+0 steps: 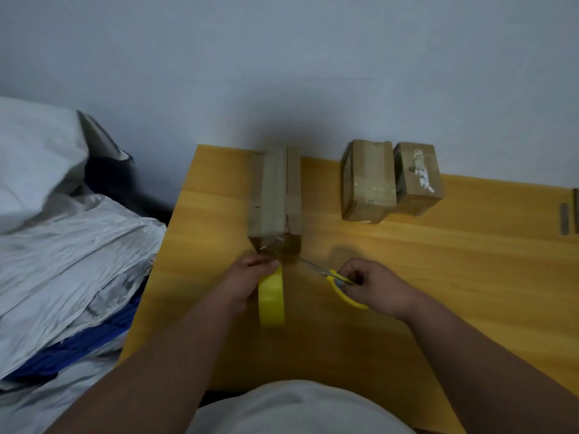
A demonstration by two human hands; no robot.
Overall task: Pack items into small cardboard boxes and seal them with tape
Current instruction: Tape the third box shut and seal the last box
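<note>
A long cardboard box [275, 195] lies on the yellow table [438, 277], its near end covered with clear tape. Just in front of it my left hand [247, 281] grips a yellow tape roll [272, 297] standing on edge, with a strip running from the roll to the box end. My right hand [374, 286] holds yellow-handled scissors [332, 275], their blades pointing left toward the strip between roll and box.
Two taped cardboard boxes [368, 180] [418, 178] stand side by side at the table's back right. Grey and blue plastic bags [69, 252] pile up left of the table. Two thin metal strips [564, 219] lie at the right edge. A wall rises behind.
</note>
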